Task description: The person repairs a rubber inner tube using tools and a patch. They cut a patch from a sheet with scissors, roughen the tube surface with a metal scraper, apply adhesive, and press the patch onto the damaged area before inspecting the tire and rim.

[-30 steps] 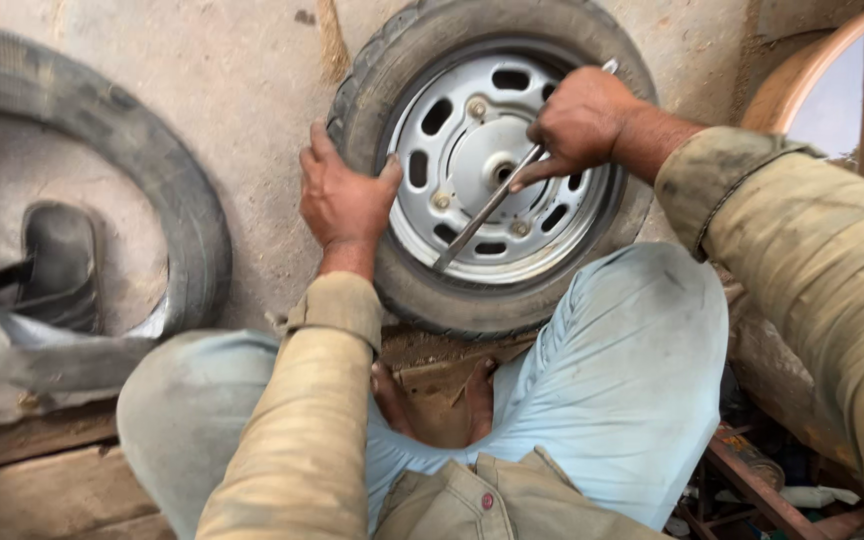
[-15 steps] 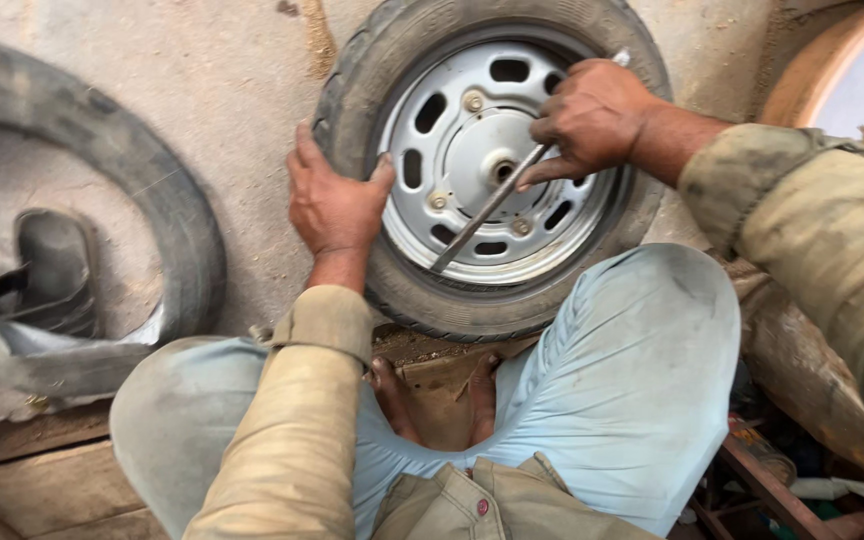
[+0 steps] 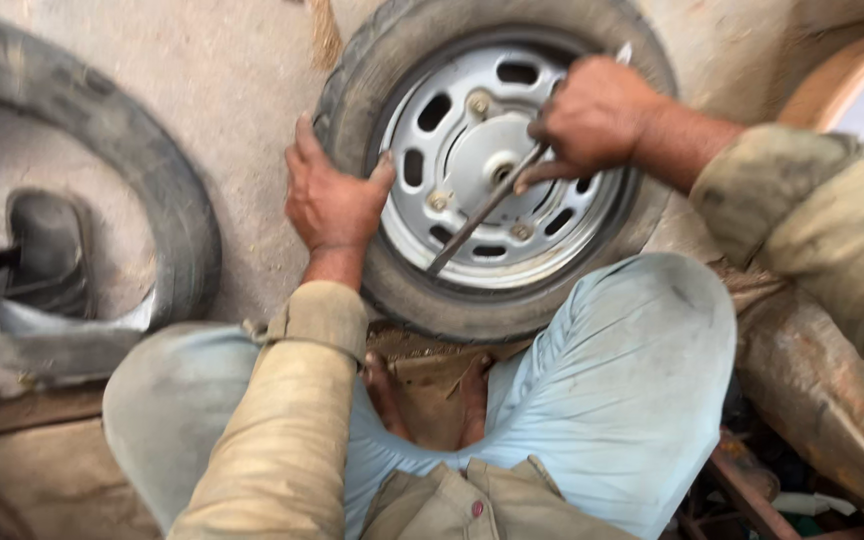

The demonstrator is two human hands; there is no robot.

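Leftmost, a loose tyre [image 3: 142, 190] is lying on the dusty floor [image 3: 232, 90], with a dark shoe-like thing [image 3: 47, 250] sitting inside its ring. Just beside it, the left hand [image 3: 332, 200] is pressing flat on the wheel [image 3: 497, 160], fingers spread over the rubber and the thumb reaching onto the edge of the grey steel rim [image 3: 452, 120]; it is bracing, not clenching anything. That wheel is lying flat on the floor right in front of the person's knees, its near edge touching the pale blue trousers [image 3: 632, 380]. Across the rim a thin metal bar [image 3: 482, 210] is slanting from lower left to upper right, its lower tip sitting at the seam between rim and rubber and its upper tip poking out past the knuckles. Further right, the right hand [image 3: 592, 120] is clenching around the upper part of that bar, above the hub. Both arms are wearing khaki sleeves [image 3: 292, 420]. At far right a rusty, curved metal piece [image 3: 822, 380] is lying by the right knee.
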